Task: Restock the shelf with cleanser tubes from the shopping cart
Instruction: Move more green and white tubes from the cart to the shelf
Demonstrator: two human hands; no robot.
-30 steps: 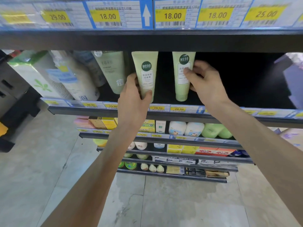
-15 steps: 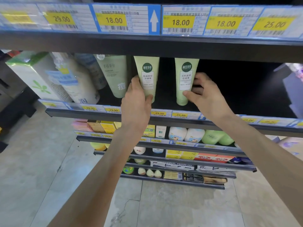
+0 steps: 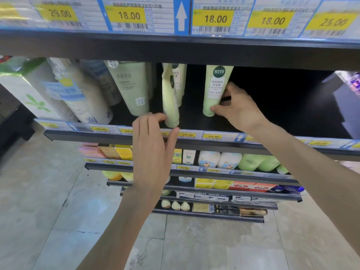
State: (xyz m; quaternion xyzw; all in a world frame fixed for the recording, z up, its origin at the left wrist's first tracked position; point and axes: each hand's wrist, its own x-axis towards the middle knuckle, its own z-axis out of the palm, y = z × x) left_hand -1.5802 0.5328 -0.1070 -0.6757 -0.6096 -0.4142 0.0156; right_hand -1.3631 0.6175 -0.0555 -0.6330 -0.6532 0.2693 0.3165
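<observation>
1. The left cleanser tube (image 3: 171,106) stands cap-down near the front edge of the shelf (image 3: 194,121). A second ago it faced front with its label square to the aisle; it is now turned edge-on, its label facing right, and it leans a little. A second tube (image 3: 180,82) shows directly behind it.
2. The left hand (image 3: 153,151) held this tube round its lower body a second ago. It has dropped below the shelf lip; its fingers (image 3: 155,119) are straight and loosely spread, the tips just touching the tube's cap end. It holds nothing.
3. The right cleanser tube (image 3: 215,90) stands upright, label to the front, in much the same place as before.
4. The right hand (image 3: 239,110) has slid from the tube's upper part to its base. Thumb and fingers are curled and pinch the lower end.
5. To the left stand other bottles (image 3: 130,88); to the right the shelf is dark, its contents not discernible. Price tags (image 3: 188,135) line the lip.
6. Judgement: both tubes are placed. The left one has twisted and wants facing; the right is being seated. The shopping cart is out of view.
</observation>
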